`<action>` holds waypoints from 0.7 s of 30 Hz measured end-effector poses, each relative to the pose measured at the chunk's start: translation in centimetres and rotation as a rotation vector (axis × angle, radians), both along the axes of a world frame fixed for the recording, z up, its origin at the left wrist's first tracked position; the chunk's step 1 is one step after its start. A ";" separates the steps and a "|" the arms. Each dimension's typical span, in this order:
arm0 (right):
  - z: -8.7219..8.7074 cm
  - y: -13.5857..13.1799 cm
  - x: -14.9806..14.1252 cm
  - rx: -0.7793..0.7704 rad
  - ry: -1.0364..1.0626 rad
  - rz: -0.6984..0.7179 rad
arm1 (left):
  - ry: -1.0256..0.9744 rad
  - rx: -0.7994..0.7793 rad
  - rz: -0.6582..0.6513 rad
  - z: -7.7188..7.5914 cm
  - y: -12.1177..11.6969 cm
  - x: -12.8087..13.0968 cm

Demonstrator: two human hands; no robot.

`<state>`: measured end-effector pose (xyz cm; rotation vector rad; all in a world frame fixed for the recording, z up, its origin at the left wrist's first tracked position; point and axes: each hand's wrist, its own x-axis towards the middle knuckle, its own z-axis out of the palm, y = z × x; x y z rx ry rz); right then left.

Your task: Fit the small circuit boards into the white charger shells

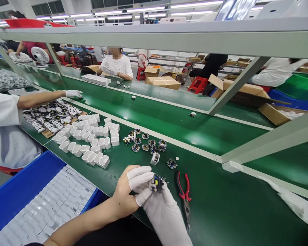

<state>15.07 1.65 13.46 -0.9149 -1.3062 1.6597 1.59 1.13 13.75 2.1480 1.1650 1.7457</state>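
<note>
My left hand (127,189), with white covers on some fingers, is closed on one side of a small circuit board (156,183) with black, yellow and blue parts. From below, my right hand (161,205) in a white glove grips the same board; its fingers partly hide it. Just beyond the hands stands a white plastic housing (154,159) with parts inside. Near it lie a single circuit board (171,163) and a cluster of several more (152,142). Red-handled long-nose pliers (185,196) rest on the green table, right of my right hand.
Several rows of white housings (92,141) stand to the left. A blue bin (53,158) holds many white pieces. A co-worker's gloved hand (74,94) reaches over the green conveyor belt (154,109). A slanted metal post (267,141) rises at the right.
</note>
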 end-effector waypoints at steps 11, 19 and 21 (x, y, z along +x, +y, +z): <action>0.1 -0.2 -0.4 -0.292 0.314 -0.209 | 0.138 0.071 0.060 -1.3 0.7 0.3; -0.7 0.0 -0.8 -0.340 0.337 -0.197 | 0.276 0.207 0.279 -1.8 1.4 -0.4; -0.8 0.2 -0.5 -0.309 0.323 -0.206 | 0.280 0.206 0.289 -1.8 1.5 -0.3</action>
